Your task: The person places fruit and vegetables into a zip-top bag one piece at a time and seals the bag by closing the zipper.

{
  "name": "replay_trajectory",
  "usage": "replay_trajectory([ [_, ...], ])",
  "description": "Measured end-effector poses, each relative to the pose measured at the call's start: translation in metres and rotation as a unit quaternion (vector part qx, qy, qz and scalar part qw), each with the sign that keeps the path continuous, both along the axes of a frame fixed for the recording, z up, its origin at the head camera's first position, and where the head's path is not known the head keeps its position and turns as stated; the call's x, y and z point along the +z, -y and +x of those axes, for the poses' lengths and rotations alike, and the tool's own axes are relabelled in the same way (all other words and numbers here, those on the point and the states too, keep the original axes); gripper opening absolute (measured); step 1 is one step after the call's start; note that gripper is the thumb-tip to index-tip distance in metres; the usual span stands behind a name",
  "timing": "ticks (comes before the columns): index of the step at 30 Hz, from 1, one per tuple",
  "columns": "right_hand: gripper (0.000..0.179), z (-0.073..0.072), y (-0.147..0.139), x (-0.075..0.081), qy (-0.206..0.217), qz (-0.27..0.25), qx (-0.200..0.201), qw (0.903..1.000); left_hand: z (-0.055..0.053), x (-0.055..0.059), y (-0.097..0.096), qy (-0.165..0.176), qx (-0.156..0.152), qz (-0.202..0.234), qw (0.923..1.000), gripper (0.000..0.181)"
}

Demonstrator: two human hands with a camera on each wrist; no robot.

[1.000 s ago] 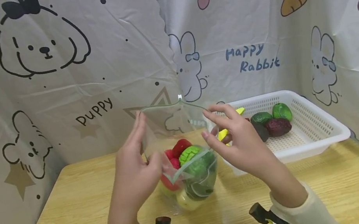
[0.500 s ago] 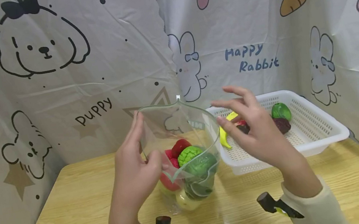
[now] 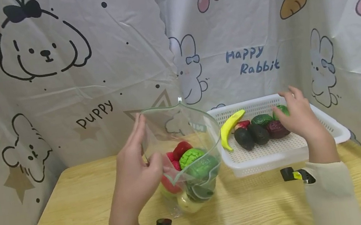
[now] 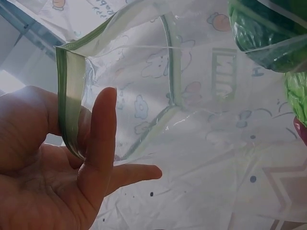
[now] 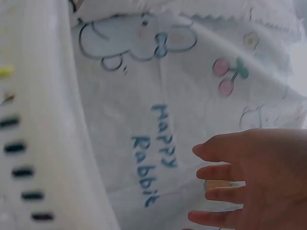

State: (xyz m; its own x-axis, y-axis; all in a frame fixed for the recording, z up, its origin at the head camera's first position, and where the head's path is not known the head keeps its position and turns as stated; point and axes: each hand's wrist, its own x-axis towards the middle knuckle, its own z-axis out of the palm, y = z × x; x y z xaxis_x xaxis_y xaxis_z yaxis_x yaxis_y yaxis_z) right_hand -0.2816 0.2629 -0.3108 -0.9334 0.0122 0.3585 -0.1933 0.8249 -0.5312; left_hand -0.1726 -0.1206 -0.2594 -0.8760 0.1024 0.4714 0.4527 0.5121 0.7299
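Note:
My left hand point(image 3: 136, 167) grips the left rim of a clear zip bag point(image 3: 200, 121), whose mouth gapes upward. In the left wrist view its green zip strip point(image 4: 62, 96) runs between thumb and fingers. Inside the bag lie a red piece point(image 3: 182, 149), a bumpy bright green one point(image 3: 191, 157), darker green ones and a pale yellow one point(image 3: 188, 202), like toy produce. My right hand point(image 3: 297, 116), fingers spread and holding nothing, is over the right part of a white basket point(image 3: 274, 159), its fingertips right by a round green piece point(image 3: 282, 110) that they partly hide.
The basket also holds a yellow banana point(image 3: 230, 124), a red piece point(image 3: 241, 125), two blackish avocado-like pieces point(image 3: 244, 138), a dark green piece point(image 3: 261, 119) and a dark purple one point(image 3: 277, 129). Printed sheeting point(image 3: 89, 84) stands behind the wooden table point(image 3: 75, 209).
My right hand has left the bag's right rim and moved right, over the basket. The bag's mouth has widened. My left hand has stayed at its rim.

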Motion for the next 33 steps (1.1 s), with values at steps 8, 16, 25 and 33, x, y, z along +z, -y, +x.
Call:
replay_trajectory([
  [8,0.065,-0.024,-0.025,-0.034,0.077,0.074,0.019,0.9941,0.000,-0.002,0.001,-0.008,-0.001,-0.003,1.0000,0.083],
  [16,0.061,-0.035,-0.026,-0.059,0.133,0.106,0.040,0.9846,0.000,-0.001,0.000,-0.005,-0.001,-0.004,1.0000,0.082],
  [25,0.060,-0.031,-0.024,-0.061,0.206,0.091,0.031,0.9738,0.000,-0.002,0.001,-0.005,-0.003,-0.002,1.0000,0.083],
  [33,0.047,-0.031,-0.021,-0.062,0.180,0.067,0.009,0.9813,0.001,-0.002,0.002,-0.002,-0.002,-0.001,1.0000,0.083],
])
